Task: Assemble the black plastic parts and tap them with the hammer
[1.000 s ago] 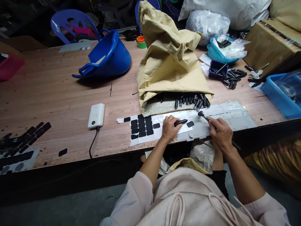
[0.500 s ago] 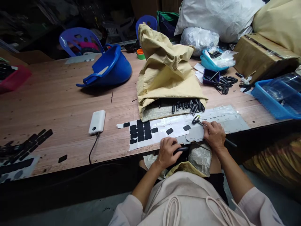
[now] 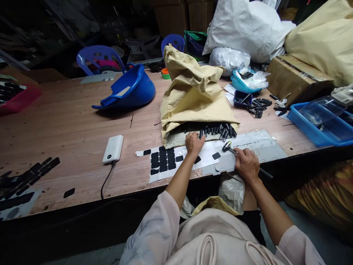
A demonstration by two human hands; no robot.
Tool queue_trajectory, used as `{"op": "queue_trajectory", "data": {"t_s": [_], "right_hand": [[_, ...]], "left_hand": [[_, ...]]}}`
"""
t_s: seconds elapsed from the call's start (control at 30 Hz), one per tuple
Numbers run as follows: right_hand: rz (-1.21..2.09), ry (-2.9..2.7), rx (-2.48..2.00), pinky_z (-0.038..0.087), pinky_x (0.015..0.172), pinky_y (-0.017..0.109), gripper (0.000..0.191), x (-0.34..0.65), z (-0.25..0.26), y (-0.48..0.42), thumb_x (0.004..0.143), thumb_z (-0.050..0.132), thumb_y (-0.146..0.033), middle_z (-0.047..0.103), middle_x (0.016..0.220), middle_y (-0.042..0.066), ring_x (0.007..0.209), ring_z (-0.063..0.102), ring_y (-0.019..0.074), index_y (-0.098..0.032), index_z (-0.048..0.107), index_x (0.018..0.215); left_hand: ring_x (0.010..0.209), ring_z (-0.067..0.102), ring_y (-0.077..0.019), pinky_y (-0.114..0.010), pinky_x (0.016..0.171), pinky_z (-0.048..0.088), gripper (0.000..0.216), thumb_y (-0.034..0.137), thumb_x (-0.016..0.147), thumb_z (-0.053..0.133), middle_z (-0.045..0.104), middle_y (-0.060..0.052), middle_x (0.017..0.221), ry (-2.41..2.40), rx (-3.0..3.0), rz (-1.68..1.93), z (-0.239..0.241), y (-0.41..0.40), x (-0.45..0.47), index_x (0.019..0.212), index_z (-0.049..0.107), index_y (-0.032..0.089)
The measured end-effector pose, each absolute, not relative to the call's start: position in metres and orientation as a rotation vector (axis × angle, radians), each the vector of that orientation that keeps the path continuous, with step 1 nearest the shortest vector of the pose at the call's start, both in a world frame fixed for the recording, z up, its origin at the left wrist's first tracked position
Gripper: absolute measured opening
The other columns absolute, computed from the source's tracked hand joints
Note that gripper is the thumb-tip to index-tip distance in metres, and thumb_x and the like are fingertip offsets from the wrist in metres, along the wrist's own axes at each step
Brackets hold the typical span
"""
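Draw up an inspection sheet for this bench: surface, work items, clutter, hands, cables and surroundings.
Surface: wood-grain table, dotted with dark marks; gray board along the front edge.
Work items: black cylindrical pieces at the mouth of a tan sack; black rounded pads on a white sheet; hammer.
Clutter: blue tub tipped over; blue basket at the right.
Hands: left hand at the sack's mouth, fingertips by a black piece, grip unclear; right hand gripping the hammer.
Cables: black cable from the white power bank to the front edge.
Surroundings: blue-purple chairs and a white sack behind; background dark.
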State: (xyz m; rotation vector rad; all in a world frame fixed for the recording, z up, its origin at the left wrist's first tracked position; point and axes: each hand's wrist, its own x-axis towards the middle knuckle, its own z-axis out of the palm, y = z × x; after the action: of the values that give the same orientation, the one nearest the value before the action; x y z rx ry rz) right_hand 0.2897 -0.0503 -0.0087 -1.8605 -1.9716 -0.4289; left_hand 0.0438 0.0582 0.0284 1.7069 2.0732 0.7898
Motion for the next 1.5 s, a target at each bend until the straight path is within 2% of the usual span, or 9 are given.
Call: {"op": "queue_trajectory", "data": {"t_s": [0.17, 0.33, 0.47, 0.8, 1.0, 1.17, 1.37, 1.5], "right_hand": [[-0.399, -1.980, -1.865, 0.027, 0.073, 0.035, 0.028, 0.289, -0.008, -0.051, 0.098, 0.057, -0.026, 0.060, 0.090, 0.007, 0.087, 0.044, 0.0229, -0.026, 0.075, 0.119], [-0.387, -1.956, -1.871, 0.027, 0.073, 0.035, 0.028, 0.287, -0.008, -0.050, 0.099, 0.056, -0.025, 0.061, 0.091, 0.007, 0.086, 0.045, 0.0229, -0.025, 0.076, 0.119], [-0.340, -1.935, -1.866, 0.030, 0.073, 0.034, 0.028, 0.291, -0.006, -0.049, 0.098, 0.057, -0.025, 0.063, 0.091, 0.007, 0.086, 0.047, 0.0228, -0.025, 0.077, 0.118], [0.250, -1.806, -1.512, 0.050, 0.080, 0.032, 0.036, 0.233, 0.007, -0.065, 0.107, 0.047, -0.036, 0.068, 0.092, 0.004, 0.089, 0.065, 0.0208, -0.029, 0.074, 0.130], [0.310, -1.869, -1.470, 0.051, 0.081, 0.031, 0.039, 0.204, 0.026, -0.070, 0.108, 0.045, -0.036, 0.068, 0.092, 0.005, 0.089, 0.065, 0.0199, -0.029, 0.074, 0.135], [0.308, -1.961, -1.558, 0.046, 0.070, 0.028, 0.038, 0.203, 0.021, -0.070, 0.105, 0.047, -0.028, 0.068, 0.089, 0.004, 0.083, 0.063, 0.0188, -0.031, 0.077, 0.129], [0.252, -1.871, -1.591, 0.048, 0.076, 0.029, 0.039, 0.208, 0.020, -0.070, 0.107, 0.047, -0.034, 0.068, 0.091, 0.005, 0.086, 0.065, 0.0195, -0.030, 0.075, 0.133], [0.276, -1.892, -1.630, 0.045, 0.070, 0.028, 0.038, 0.210, 0.020, -0.074, 0.106, 0.046, -0.033, 0.066, 0.087, 0.004, 0.082, 0.064, 0.0188, -0.030, 0.077, 0.127]], "left_hand": [[0.114, 0.061, -0.0304, -0.039, 0.096, 0.047, 0.008, 0.028, 0.088, 0.074, 0.073, -0.010, 0.106, 2.105, 1.680, 0.686, 0.027, 0.065, 0.037, 0.088, 0.075, 0.021], [0.106, 0.060, -0.0272, -0.039, 0.095, 0.047, 0.009, 0.027, 0.088, 0.077, 0.075, -0.005, 0.100, 1.877, 1.864, 0.821, 0.018, 0.020, 0.014, 0.097, 0.077, 0.025], [0.104, 0.060, -0.0257, -0.040, 0.094, 0.046, 0.017, 0.025, 0.085, 0.081, 0.075, -0.003, 0.098, 1.637, 1.966, 0.737, 0.007, -0.007, 0.011, 0.102, 0.080, 0.027], [0.104, 0.059, -0.0250, -0.040, 0.096, 0.045, 0.015, 0.027, 0.081, 0.085, 0.073, -0.002, 0.091, 1.596, 1.869, 0.738, 0.005, -0.006, 0.011, 0.096, 0.082, 0.028], [0.104, 0.060, -0.0234, -0.039, 0.097, 0.044, 0.015, 0.022, 0.078, 0.087, 0.074, 0.000, 0.094, 1.620, 1.818, 0.737, 0.007, -0.007, 0.013, 0.091, 0.080, 0.027], [0.103, 0.060, -0.0240, -0.039, 0.097, 0.045, 0.013, 0.022, 0.076, 0.088, 0.073, -0.001, 0.091, 1.653, 1.779, 0.746, 0.008, -0.006, 0.016, 0.085, 0.079, 0.027], [0.106, 0.060, -0.0238, -0.040, 0.099, 0.045, 0.015, 0.019, 0.077, 0.086, 0.075, 0.000, 0.095, 1.629, 1.762, 0.773, 0.008, -0.007, 0.017, 0.088, 0.081, 0.028], [0.103, 0.060, -0.0239, -0.040, 0.097, 0.046, 0.015, 0.019, 0.075, 0.087, 0.074, -0.001, 0.091, 1.643, 1.751, 0.778, 0.010, -0.007, 0.018, 0.086, 0.081, 0.026]]}}
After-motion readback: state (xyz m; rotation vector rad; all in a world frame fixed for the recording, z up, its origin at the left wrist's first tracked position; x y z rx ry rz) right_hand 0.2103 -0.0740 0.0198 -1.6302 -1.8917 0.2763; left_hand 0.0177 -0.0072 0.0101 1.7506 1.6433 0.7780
